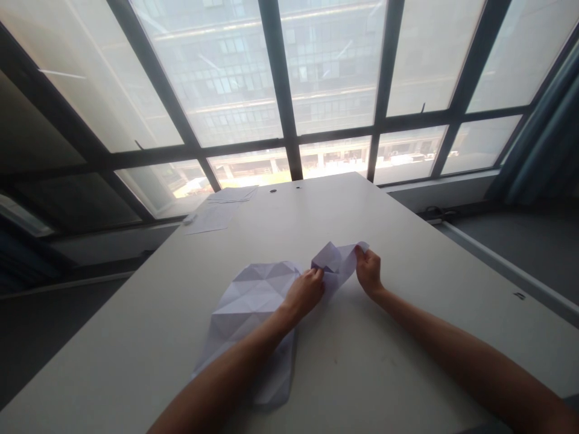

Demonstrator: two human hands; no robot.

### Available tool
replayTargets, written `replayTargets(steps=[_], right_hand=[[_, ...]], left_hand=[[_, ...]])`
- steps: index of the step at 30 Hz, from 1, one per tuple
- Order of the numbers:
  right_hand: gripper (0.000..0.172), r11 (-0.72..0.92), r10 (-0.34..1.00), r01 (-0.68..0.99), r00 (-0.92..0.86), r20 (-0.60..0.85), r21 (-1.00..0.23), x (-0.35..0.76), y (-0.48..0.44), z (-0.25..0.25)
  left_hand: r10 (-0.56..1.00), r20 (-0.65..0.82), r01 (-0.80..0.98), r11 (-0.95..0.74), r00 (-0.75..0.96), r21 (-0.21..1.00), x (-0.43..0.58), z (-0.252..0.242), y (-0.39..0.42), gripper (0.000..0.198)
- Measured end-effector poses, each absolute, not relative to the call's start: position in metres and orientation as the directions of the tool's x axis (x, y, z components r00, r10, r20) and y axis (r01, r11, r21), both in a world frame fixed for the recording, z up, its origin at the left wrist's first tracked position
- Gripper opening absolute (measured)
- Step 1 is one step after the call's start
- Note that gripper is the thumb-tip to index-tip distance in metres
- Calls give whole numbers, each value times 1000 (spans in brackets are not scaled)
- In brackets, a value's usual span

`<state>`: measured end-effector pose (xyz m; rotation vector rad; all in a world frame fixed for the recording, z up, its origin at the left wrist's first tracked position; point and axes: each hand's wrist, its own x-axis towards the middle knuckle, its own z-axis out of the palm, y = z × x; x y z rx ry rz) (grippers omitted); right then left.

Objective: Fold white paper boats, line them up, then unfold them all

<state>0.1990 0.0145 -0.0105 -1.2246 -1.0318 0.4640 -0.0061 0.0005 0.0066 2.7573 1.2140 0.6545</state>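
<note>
A partly folded sheet of white paper [346, 265] is held between both hands a little above the table. My left hand [307, 288] is closed on its left side, with the fingers pinching the folded layers. At the upper right corner, my right hand [368, 269] pinches the paper between thumb and fingers. A second white sheet, the creased paper [257, 289], lies on the table to the left, marked with crossing fold lines. My left forearm passes over this sheet and hides part of it.
The white table [407, 355] stretches towards large windows [335, 66]. Several flat papers [217, 214] lie at its far left corner. Two small dark spots sit near the far edge. A small dark mark [519, 296] is at the right edge, and a blue curtain [534, 150] hangs beyond.
</note>
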Motion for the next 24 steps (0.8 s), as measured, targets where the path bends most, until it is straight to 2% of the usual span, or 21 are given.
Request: replayTargets(steps=[2,5,8,11,15,18,21,24], right_hand=[[45,315,776,209,504,378,-926,199,16,-11],[48,283,772,183,539,337,-941,202,20,-15],[51,213,758,142,600,255,-967,207,27,-21],[50,149,737,49,660,144,-988,214,35,-28],[45,157,746,-148,666,19,-976,222,43,-31],[46,165,779,-209,627,-3,-964,228,46,-30],[48,142,794,-103,606,51,-985,231,46,-28],[47,146,843,0,523,125,-989,232,44,-27]], left_hand=[[735,388,687,-669,556,282,-7,3,4,18],[752,476,591,-656,456,470,-6,2,9,21],[804,529,409,-594,273,693,-4,3,13,16],[859,500,168,-511,105,843,-6,4,18,13],[907,421,-75,-421,-28,904,-11,2,26,17],[916,395,-99,-400,-71,911,-13,1,29,17],[936,350,2,-350,-37,937,-14,1,28,23],[962,273,80,-273,9,959,-14,5,28,48]])
